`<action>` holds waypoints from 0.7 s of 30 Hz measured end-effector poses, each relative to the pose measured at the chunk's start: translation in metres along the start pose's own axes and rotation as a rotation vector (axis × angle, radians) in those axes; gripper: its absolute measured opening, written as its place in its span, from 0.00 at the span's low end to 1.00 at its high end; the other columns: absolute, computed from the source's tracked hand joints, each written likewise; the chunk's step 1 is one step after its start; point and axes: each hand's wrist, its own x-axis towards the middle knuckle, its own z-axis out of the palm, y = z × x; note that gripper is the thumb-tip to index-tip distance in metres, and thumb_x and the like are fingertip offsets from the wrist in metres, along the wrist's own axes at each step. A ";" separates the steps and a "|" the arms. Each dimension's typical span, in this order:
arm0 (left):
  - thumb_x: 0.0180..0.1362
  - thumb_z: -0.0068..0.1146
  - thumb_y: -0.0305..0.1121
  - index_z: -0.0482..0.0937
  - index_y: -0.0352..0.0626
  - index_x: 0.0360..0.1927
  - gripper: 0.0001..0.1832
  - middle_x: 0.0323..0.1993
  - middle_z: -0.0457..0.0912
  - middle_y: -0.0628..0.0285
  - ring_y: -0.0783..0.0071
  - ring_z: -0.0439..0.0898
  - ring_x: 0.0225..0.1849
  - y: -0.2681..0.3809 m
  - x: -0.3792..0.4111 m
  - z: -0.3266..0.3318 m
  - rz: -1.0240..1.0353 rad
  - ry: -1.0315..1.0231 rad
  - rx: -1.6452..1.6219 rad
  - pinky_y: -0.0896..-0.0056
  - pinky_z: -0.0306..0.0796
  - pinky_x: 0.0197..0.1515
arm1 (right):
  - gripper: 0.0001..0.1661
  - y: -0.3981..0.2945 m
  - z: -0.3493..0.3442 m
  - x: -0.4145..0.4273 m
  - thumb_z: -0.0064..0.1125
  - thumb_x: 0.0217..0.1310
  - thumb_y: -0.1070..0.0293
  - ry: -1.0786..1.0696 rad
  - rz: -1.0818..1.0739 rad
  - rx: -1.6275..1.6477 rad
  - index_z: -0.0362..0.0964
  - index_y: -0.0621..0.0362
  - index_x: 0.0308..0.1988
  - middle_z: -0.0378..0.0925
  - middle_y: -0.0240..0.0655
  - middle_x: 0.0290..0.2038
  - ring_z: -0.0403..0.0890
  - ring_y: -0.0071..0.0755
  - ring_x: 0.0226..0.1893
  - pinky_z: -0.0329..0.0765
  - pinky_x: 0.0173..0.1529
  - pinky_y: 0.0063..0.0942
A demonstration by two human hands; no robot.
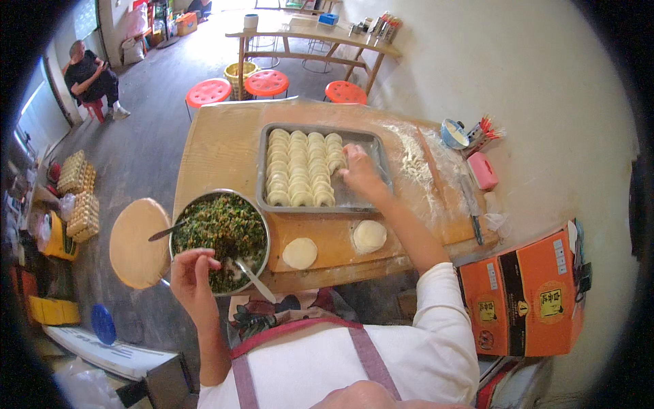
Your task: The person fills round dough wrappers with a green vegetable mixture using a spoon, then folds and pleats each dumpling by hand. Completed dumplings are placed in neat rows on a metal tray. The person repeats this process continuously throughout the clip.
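My right hand (360,171) touches the last dumpling (335,162) of the fourth, shorter row in a metal tray (326,209); whether the fingers still grip it is unclear. Several dumplings lie overlapped in rows on the tray's left and middle. Over the near edge of a steel bowl of chopped green filling (219,220) hovers my left hand (196,273), fingers bent, with nothing visible in it. A white-handled spoon (255,281) and a dark-handled utensil (166,231) rest in the bowl. One round wrapper (300,253) lies alone on the board; a small stack of wrappers (369,235) is farther right.
Flour (416,158), a rolling pin (430,166), a knife (470,204), a blue bowl (454,134) and a pink box (482,171) occupy the table's right side. A round-topped stool (139,243) stands left, an orange carton (526,296) right. A person (89,76) sits far left.
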 end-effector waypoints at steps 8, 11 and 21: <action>0.67 0.56 0.23 0.78 0.35 0.37 0.02 0.27 0.78 0.60 0.71 0.76 0.28 -0.028 0.033 -0.019 0.225 -0.134 0.580 0.73 0.68 0.33 | 0.12 -0.123 -0.043 -0.105 0.66 0.58 0.70 -0.357 -0.057 0.183 0.76 0.64 0.41 0.80 0.48 0.39 0.82 0.55 0.42 0.79 0.43 0.45; 0.64 0.59 0.22 0.79 0.35 0.37 0.02 0.29 0.80 0.56 0.66 0.79 0.31 -0.015 0.034 0.000 0.389 -0.147 0.576 0.70 0.71 0.37 | 0.16 -0.134 -0.025 -0.147 0.70 0.55 0.69 -0.215 -0.218 0.363 0.76 0.61 0.43 0.79 0.46 0.41 0.80 0.54 0.45 0.79 0.48 0.45; 0.58 0.62 0.19 0.82 0.37 0.38 0.05 0.34 0.82 0.55 0.63 0.82 0.37 -0.002 0.000 -0.019 0.288 -0.148 0.522 0.67 0.74 0.41 | 0.10 -0.147 -0.018 -0.170 0.68 0.55 0.72 -0.062 -0.252 0.333 0.77 0.62 0.37 0.81 0.43 0.38 0.81 0.51 0.44 0.79 0.50 0.43</action>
